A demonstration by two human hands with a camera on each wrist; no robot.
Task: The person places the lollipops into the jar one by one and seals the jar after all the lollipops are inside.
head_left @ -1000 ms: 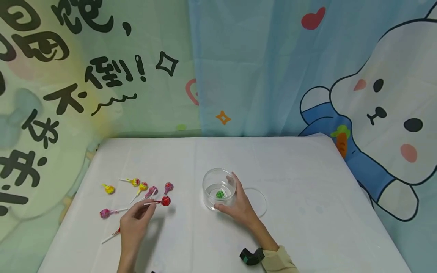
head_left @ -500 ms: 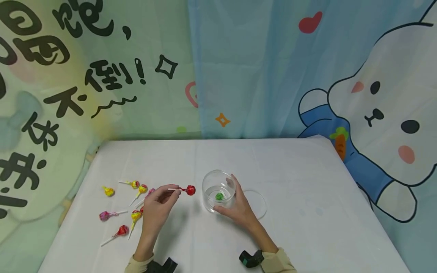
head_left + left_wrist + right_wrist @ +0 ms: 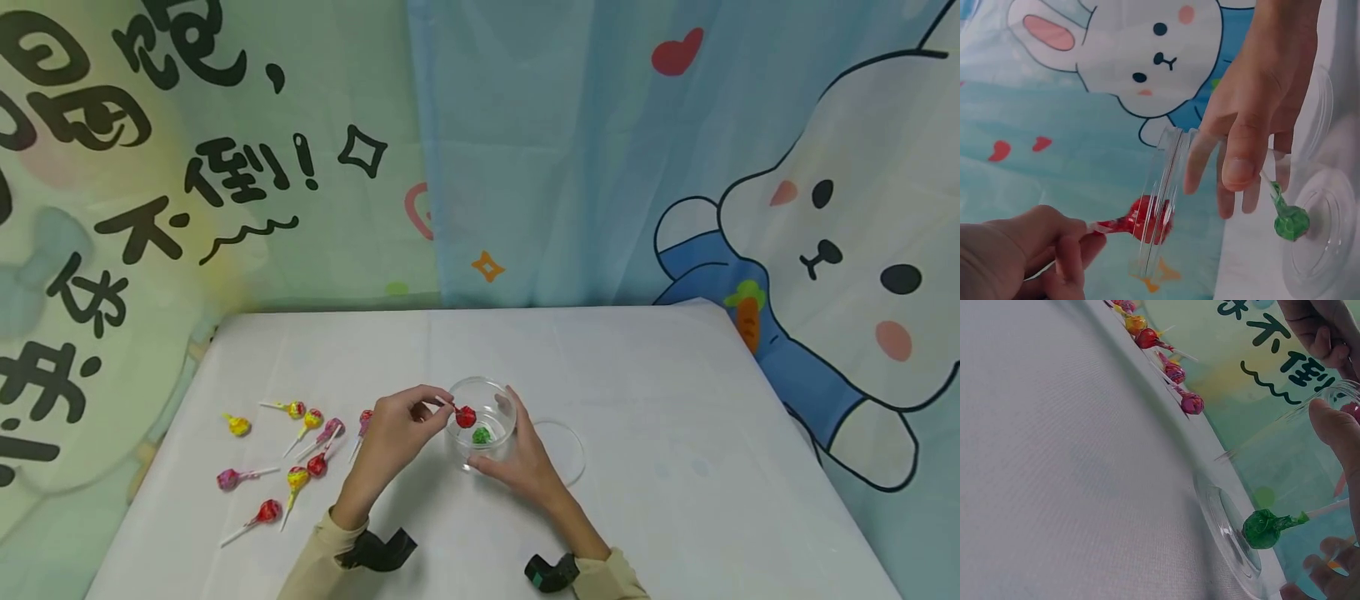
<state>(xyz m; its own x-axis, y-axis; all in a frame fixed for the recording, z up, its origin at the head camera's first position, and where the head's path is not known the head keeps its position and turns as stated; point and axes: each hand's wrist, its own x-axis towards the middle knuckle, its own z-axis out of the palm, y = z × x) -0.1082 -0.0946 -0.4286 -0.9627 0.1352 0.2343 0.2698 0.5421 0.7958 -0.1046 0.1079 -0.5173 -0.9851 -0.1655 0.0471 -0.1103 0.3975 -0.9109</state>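
My left hand (image 3: 408, 425) pinches a red lollipop (image 3: 466, 417) by its stick, its wrapped head over the mouth of a clear jar (image 3: 480, 385). In the left wrist view the red head (image 3: 1147, 219) overlaps the jar's rim. My right hand (image 3: 517, 454) grips the jar from its right side, thumb in front and fingers behind. Inside, at the bottom, lies a green lollipop (image 3: 1262, 529), its stick leaning up the wall. The jar stands upright on the white table.
Several lollipops lie loose at the left, among them a red one (image 3: 268, 511), a yellow one (image 3: 297, 479) and a purple one (image 3: 229, 479). A clear round lid (image 3: 573, 437) lies right of the jar. A printed curtain (image 3: 525, 167) hangs behind the table (image 3: 675, 467).
My left hand has carried the red lollipop rightward from near the loose lollipops to the jar's mouth. My right hand stays on the jar.
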